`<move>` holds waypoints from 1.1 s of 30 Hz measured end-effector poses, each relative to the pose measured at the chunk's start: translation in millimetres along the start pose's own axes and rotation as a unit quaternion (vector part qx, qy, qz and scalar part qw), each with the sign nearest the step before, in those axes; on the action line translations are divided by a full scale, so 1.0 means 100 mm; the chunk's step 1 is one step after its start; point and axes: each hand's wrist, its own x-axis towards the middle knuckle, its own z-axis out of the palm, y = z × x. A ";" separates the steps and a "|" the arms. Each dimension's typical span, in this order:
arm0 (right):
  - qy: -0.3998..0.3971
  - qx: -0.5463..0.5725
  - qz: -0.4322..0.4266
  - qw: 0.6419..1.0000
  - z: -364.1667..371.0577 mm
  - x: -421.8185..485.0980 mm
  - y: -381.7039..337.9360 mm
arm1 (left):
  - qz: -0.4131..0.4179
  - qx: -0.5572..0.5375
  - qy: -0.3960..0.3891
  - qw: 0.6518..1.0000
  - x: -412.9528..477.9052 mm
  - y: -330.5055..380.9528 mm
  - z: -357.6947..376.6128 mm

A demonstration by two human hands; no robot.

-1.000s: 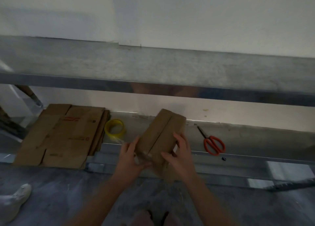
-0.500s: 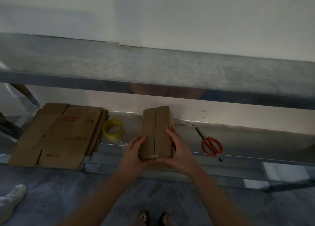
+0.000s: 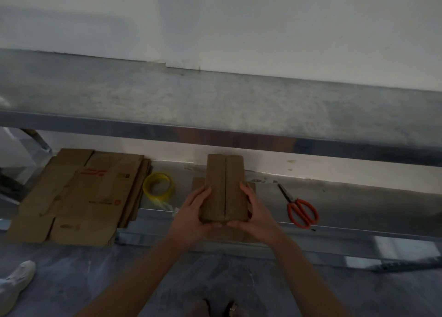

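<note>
A small brown cardboard box (image 3: 224, 185) with its two top flaps folded shut stands on the lower metal shelf (image 3: 334, 197) in the middle of the view. My left hand (image 3: 191, 217) grips its left side and near corner. My right hand (image 3: 257, 215) grips its right side, the thumb lying along the near edge. A dark seam runs down the middle of the box top. Loose flaps stick out under the box.
A stack of flattened cardboard boxes (image 3: 79, 197) lies on the shelf at the left. A yellow tape roll (image 3: 158, 185) sits between it and the box. Orange-handled scissors (image 3: 300, 207) lie at the right. An upper shelf (image 3: 215, 106) overhangs. A white shoe (image 3: 14, 283) is on the floor.
The box has turned from tilted to square with the shelf and moved slightly back. Both hands stay on its sides.
</note>
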 end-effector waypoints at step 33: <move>0.137 -0.380 -0.127 0.906 0.53 -0.43 -0.24 | 0.132 0.097 -0.103 0.981 -0.32 -0.65 -0.49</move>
